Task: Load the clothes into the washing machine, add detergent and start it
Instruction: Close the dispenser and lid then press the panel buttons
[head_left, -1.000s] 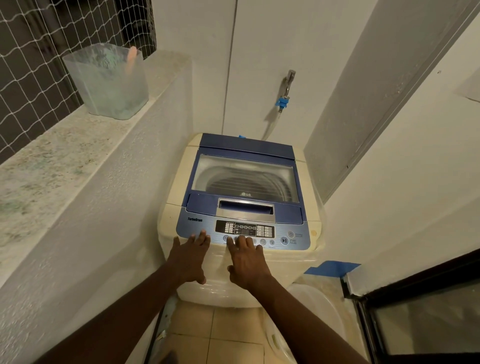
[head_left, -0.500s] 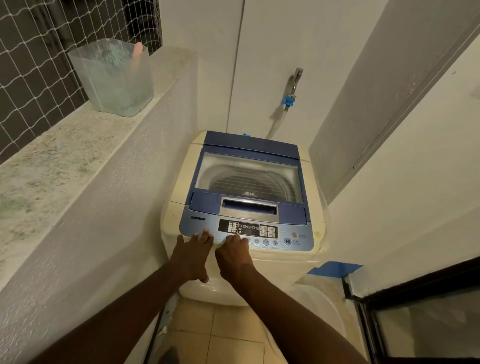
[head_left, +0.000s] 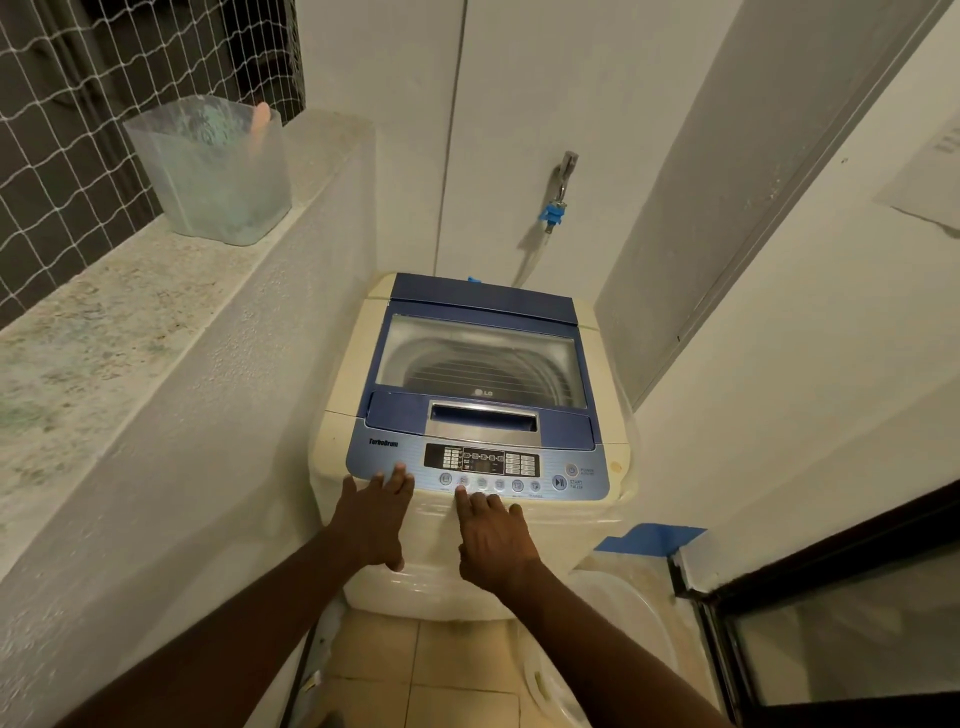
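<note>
Washing machine (head_left: 337, 415) stands at centre frame, its lid (head_left: 483, 304) down; through the lid's window I see the ribbed drum wall but cannot tell whether clothes lie inside. My left hand (head_left: 374, 517) is released, fingers straight and spread, resting on the lower-left edge of the control panel (head_left: 410, 460) and grasping nothing. My right hand (head_left: 493, 538) is likewise released and holds nothing. Its forefinger (head_left: 461, 494) reaches forward onto a small round button (head_left: 463, 481), second from the left in the row beneath the display, with the other fingers lying loose behind it. Judgement: the step in hand is setting the programme, ahead of starting. The start button (head_left: 559, 482) sits at the right end of that row, well apart from my fingertip, with the power button (head_left: 571, 470) just above it. To do this well I should press squarely with the fingertip alone, one firm push at a time, and read the display between pushes; whether it is lit I cannot tell. The left hand must bear no weight on neighbouring buttons. A plastic tub (head_left: 208, 171) of pale green powder, likely the detergent, stands on the ledge (head_left: 104, 322) at upper left, well apart from the machine. Whether any has been added I cannot tell, so this should be confirmed before pressing start.
</note>
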